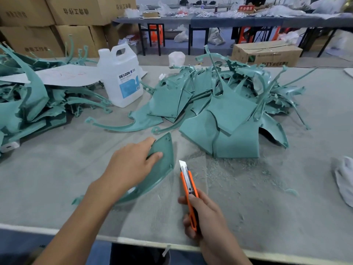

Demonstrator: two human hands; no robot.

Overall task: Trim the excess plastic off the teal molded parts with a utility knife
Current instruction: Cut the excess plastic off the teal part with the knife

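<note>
Teal part [162,169] between left fingers [156,155] (pinched)

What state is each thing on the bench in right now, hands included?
left hand: grips the teal part
teal part: held at its far end, no blade on it
right hand: grips the utility knife
utility knife: blade extended, clear of the part
jug: upright, capped

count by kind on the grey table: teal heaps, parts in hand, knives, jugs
heaps of teal molded plastic parts: 2, far left and centre right
teal curved part gripped by the left hand: 1
orange-handled utility knife in the right hand: 1
white plastic jug with a blue label: 1
total: 5
</note>
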